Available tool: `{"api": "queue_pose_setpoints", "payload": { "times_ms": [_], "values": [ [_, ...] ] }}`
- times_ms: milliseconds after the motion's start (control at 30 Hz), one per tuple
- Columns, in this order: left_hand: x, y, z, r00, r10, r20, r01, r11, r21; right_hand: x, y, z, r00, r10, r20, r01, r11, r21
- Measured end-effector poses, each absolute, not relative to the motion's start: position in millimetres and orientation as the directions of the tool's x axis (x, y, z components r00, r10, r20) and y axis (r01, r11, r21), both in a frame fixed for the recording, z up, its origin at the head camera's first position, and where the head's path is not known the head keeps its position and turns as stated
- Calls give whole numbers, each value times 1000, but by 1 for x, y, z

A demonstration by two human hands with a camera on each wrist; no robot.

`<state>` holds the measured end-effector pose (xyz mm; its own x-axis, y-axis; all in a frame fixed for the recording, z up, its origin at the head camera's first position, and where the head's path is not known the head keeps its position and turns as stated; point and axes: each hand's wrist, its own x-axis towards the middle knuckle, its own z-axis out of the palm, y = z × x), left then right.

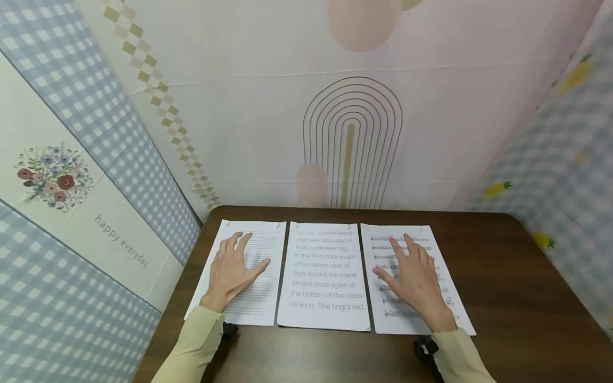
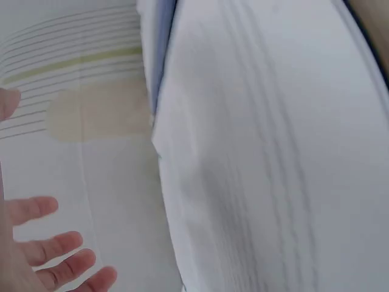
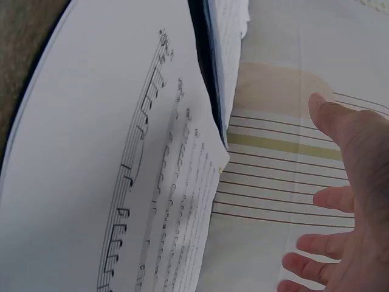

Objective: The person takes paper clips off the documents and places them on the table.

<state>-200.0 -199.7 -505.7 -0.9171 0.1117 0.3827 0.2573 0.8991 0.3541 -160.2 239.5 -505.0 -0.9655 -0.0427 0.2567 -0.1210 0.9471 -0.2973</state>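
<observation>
Three paper stacks lie side by side on a dark wooden table. My left hand (image 1: 231, 272) is spread over the left stack, a ruled sheet (image 1: 258, 306) with fine printed lines. Over the right stack, sheet music (image 1: 395, 321) with rows of notes, my right hand (image 1: 417, 277) has its fingers apart. Between them is a page of large printed text (image 1: 330, 317), with neither hand over it. Each wrist view shows that side's hand, left (image 2: 51, 252) and right (image 3: 358, 194), with slightly bent fingers raised above the paper and nothing in its grasp.
Small clips (image 1: 297, 226) sit at the top edges of the pages. The wooden table (image 1: 503, 276) extends to the right of the stacks. Behind it hangs a pale patterned cloth (image 1: 254, 143), with blue checked cloth (image 1: 72, 276) at the left. Dark wrist cameras (image 1: 230, 331) are worn under both wrists.
</observation>
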Motion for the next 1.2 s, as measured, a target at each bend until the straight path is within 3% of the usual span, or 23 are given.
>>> {"api": "queue_pose_setpoints", "payload": {
  "times_ms": [267, 600, 1000, 1200],
  "values": [
    [-192, -174, -497, -892, 9, 451, 276, 803, 528, -142, 247, -492, -975, 51, 217, -54, 890, -454],
    [-182, -126, -489, -844, 92, 528, 435, 692, 576, -108, 260, -479, -976, 197, 91, 117, 830, -545],
    [-162, -70, -495, -864, 231, 448, 485, 623, 614, -84, 291, -485, -956, 292, -19, 257, 807, -532],
    [-149, -34, -502, -876, 364, 315, 480, 617, 623, -79, 308, -492, -938, 332, -101, 335, 794, -507]
  ]
}}
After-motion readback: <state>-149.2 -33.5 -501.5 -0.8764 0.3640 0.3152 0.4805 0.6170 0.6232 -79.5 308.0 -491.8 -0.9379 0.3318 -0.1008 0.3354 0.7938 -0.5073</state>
